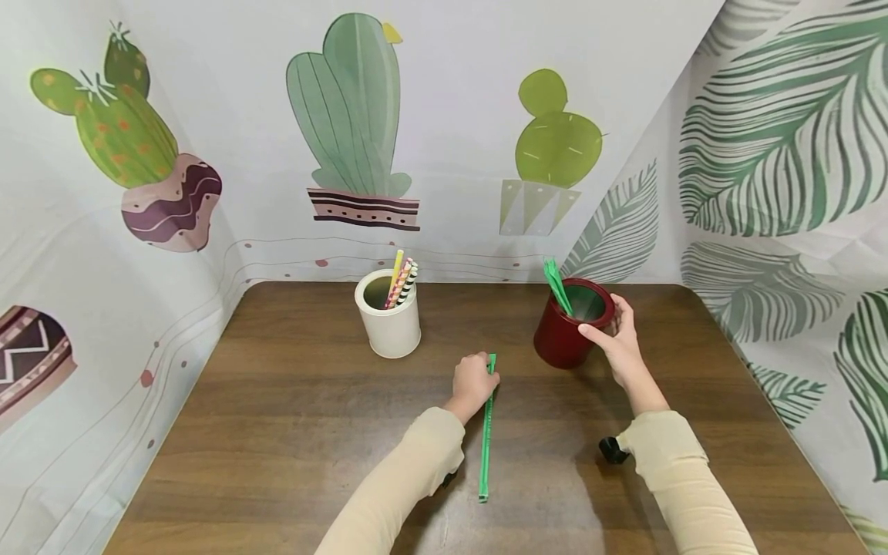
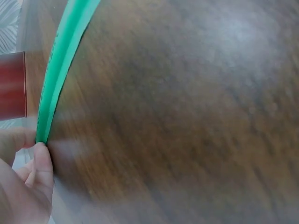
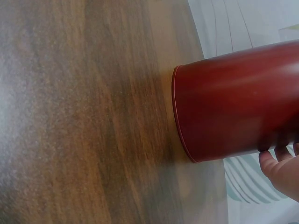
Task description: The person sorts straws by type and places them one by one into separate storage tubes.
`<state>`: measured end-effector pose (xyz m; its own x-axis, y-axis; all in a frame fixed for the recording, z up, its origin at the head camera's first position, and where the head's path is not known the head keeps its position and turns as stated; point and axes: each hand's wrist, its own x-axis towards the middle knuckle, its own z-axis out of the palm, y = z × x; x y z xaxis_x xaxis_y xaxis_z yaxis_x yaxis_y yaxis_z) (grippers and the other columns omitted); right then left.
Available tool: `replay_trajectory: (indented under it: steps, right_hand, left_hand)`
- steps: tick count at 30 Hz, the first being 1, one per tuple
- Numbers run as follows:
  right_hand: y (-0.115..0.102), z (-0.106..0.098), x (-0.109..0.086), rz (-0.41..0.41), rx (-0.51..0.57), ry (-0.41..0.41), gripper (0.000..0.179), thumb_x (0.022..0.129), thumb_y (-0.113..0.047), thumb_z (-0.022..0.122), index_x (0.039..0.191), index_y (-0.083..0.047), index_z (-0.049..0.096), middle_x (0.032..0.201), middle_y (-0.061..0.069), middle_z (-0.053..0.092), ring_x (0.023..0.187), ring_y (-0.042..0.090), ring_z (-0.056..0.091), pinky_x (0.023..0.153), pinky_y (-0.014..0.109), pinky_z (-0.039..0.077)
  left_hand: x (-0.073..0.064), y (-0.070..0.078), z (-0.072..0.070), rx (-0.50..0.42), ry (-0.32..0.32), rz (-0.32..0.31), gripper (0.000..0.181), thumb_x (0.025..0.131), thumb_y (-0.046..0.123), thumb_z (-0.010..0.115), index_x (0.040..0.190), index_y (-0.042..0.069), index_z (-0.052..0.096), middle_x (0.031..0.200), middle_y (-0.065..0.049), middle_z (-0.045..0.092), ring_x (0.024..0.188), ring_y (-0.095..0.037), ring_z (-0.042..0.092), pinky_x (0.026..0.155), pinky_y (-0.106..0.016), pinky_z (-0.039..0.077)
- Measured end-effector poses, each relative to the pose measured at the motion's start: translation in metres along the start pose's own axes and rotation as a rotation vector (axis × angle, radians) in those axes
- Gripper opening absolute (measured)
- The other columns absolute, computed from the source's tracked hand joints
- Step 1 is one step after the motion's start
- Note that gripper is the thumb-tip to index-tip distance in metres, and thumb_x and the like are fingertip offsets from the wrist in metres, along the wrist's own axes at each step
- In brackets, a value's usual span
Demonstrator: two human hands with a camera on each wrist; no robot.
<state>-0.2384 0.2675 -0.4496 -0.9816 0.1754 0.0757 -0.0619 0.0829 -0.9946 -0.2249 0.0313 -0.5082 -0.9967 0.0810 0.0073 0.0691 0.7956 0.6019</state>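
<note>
My left hand (image 1: 473, 382) pinches the upper end of a long straw in a green wrapper (image 1: 486, 447) between thumb and fingertips. In the left wrist view the wrapped straw (image 2: 60, 70) stretches away from the fingertips over the wood. With its thumb on the near side and fingers on the right, my right hand (image 1: 620, 347) grips the dark red cup (image 1: 560, 339) near its rim. Several green wrapped straws (image 1: 557, 289) lean in that cup's left side. In the right wrist view the red cup (image 3: 233, 102) shows its side and base edge, with fingertips against its wall.
A white cup (image 1: 391, 331) with several striped and yellow straws (image 1: 402, 281) stands on the brown wooden table (image 1: 291, 432), left of the red cup. Behind the table hangs a wall cloth (image 1: 458, 154) printed with cacti and leaves.
</note>
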Motion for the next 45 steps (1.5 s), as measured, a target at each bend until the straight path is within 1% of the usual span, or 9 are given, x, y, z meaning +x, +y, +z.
replay_trajectory:
  steps: [5, 13, 17, 20, 25, 28, 34, 40, 45]
  right_hand:
    - [0.0, 0.001, -0.001, -0.022, 0.029, 0.014, 0.073, 0.077, 0.0, 0.062, 0.135, -0.01, 0.018, 0.131, 0.003, 0.029, 0.122, 0.017, 0.026, 0.1, 0.022, 0.022]
    - [0.0, 0.001, -0.002, -0.023, 0.026, 0.01, 0.072, 0.078, -0.001, 0.062, 0.135, -0.012, 0.019, 0.132, 0.004, 0.028, 0.123, 0.016, 0.026, 0.098, 0.018, 0.024]
    - [0.0, 0.001, -0.002, -0.013, 0.005, 0.003, 0.073, 0.079, -0.001, 0.061, 0.135, -0.014, 0.017, 0.135, 0.006, 0.026, 0.124, 0.017, 0.025, 0.099, 0.018, 0.024]
    - [0.0, 0.001, -0.001, -0.004, -0.003, -0.002, 0.074, 0.079, 0.0, 0.06, 0.137, -0.013, 0.015, 0.136, 0.008, 0.024, 0.125, 0.018, 0.024, 0.099, 0.02, 0.024]
    - [-0.001, 0.001, -0.001, -0.01, 0.002, 0.002, 0.075, 0.079, 0.001, 0.06, 0.137, -0.011, 0.014, 0.135, 0.007, 0.025, 0.124, 0.02, 0.024, 0.1, 0.024, 0.023]
    - [-0.001, 0.001, -0.001, -0.013, 0.004, 0.002, 0.075, 0.079, 0.001, 0.06, 0.137, -0.012, 0.015, 0.135, 0.007, 0.025, 0.124, 0.019, 0.024, 0.1, 0.024, 0.023]
    - [0.0, 0.0, -0.001, -0.01, 0.005, -0.007, 0.076, 0.079, 0.0, 0.06, 0.137, -0.01, 0.013, 0.135, 0.006, 0.025, 0.124, 0.019, 0.024, 0.093, 0.014, 0.027]
    - [0.002, -0.001, 0.001, -0.007, 0.0, -0.006, 0.076, 0.079, 0.001, 0.06, 0.137, -0.01, 0.013, 0.135, 0.007, 0.024, 0.124, 0.021, 0.024, 0.089, 0.009, 0.028]
    - [0.004, -0.001, 0.003, -0.003, -0.003, -0.005, 0.076, 0.079, 0.002, 0.059, 0.137, -0.009, 0.012, 0.136, 0.009, 0.024, 0.124, 0.021, 0.024, 0.092, 0.014, 0.026]
  left_hand:
    - [0.001, 0.0, 0.0, -0.028, -0.022, -0.014, 0.026, 0.076, 0.01, 0.058, 0.061, 0.014, 0.037, 0.055, 0.004, 0.026, 0.044, -0.009, 0.027, 0.039, -0.019, 0.026]
    - [0.002, -0.002, -0.003, -0.088, -0.011, -0.043, 0.02, 0.073, 0.012, 0.059, 0.062, 0.012, 0.043, 0.054, 0.004, 0.032, 0.046, -0.01, 0.03, 0.041, -0.019, 0.026]
    - [0.005, -0.003, -0.006, -0.079, 0.015, -0.053, 0.013, 0.071, 0.016, 0.061, 0.064, 0.012, 0.051, 0.054, 0.005, 0.045, 0.048, -0.01, 0.038, 0.044, -0.019, 0.032]
    - [0.009, -0.005, -0.008, -0.078, 0.036, -0.06, 0.008, 0.071, 0.018, 0.063, 0.069, 0.011, 0.059, 0.057, 0.004, 0.055, 0.05, -0.01, 0.046, 0.047, -0.02, 0.037]
    - [0.016, -0.005, -0.014, -0.129, 0.054, -0.093, 0.015, 0.073, 0.019, 0.063, 0.081, 0.006, 0.066, 0.063, 0.001, 0.064, 0.054, -0.01, 0.054, 0.049, -0.019, 0.041]
    - [0.02, -0.003, -0.019, -0.184, 0.056, -0.119, 0.017, 0.073, 0.019, 0.063, 0.085, 0.006, 0.066, 0.066, 0.001, 0.066, 0.055, -0.008, 0.055, 0.05, -0.018, 0.041]
    - [0.027, 0.005, -0.032, -0.29, 0.053, -0.152, 0.018, 0.073, 0.019, 0.063, 0.085, 0.007, 0.066, 0.062, 0.002, 0.065, 0.05, -0.005, 0.055, 0.051, -0.018, 0.039]
    - [0.031, 0.01, -0.041, -0.466, 0.011, -0.208, 0.015, 0.076, 0.015, 0.061, 0.088, 0.006, 0.064, 0.064, -0.001, 0.065, 0.047, -0.007, 0.056, 0.049, -0.018, 0.044]
    - [0.034, 0.011, -0.048, -0.609, 0.009, -0.254, 0.014, 0.076, 0.01, 0.06, 0.087, 0.004, 0.062, 0.067, -0.002, 0.063, 0.049, -0.008, 0.056, 0.049, -0.019, 0.047]
